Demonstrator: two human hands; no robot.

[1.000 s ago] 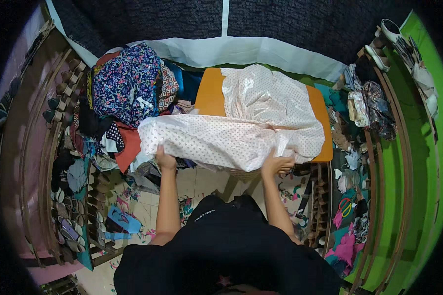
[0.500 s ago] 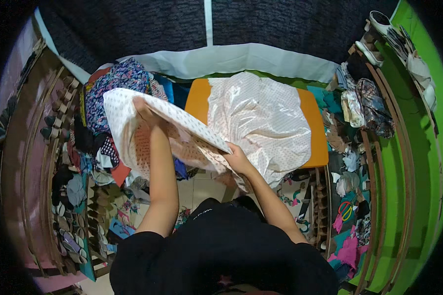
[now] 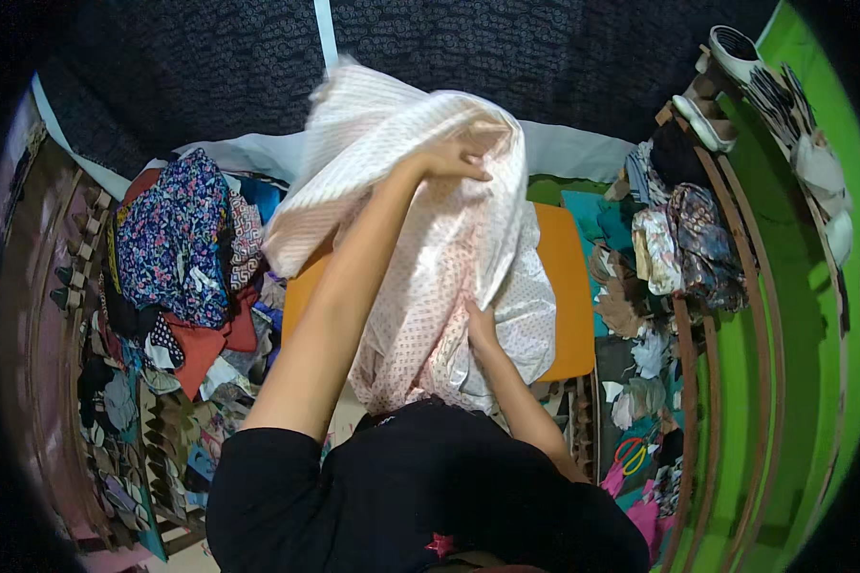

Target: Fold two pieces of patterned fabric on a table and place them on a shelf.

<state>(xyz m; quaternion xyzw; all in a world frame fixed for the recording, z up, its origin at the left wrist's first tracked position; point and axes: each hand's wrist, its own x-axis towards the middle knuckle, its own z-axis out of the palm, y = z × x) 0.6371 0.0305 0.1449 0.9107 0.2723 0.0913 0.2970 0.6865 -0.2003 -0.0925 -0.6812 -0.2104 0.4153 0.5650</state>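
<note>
Your left hand (image 3: 454, 162) is up high, in front of the cloth (image 3: 440, 239). Its fingers are bent and a bit apart, and they touch the folds. You can't tell from here if they pinch it or just push it. Your right hand (image 3: 483, 327) is lower down, nearer to your shirt (image 3: 382, 497). It holds a bunch of the cloth by the edge, with some of the fingers hidden in the folds.

The cloth is white and pale pink, with tiny marks all over. Its top part is up in the air in front of the black curtain (image 3: 506, 48), and the top tip is blurry. The low part hangs down close to your shirt. More of it lies on the orange table (image 3: 566, 286), just right of your right hand. The table shows on both sides of the cloth.

On your left is a pile with a blue flower cloth (image 3: 172, 239) on top. A red cloth (image 3: 199, 349) pokes out under it. On your right, scissors (image 3: 631, 456) with red and yellow handles lie near a pink cloth (image 3: 645, 525). A white shoe (image 3: 705, 124) sits high on the right rack (image 3: 753, 229).
</note>
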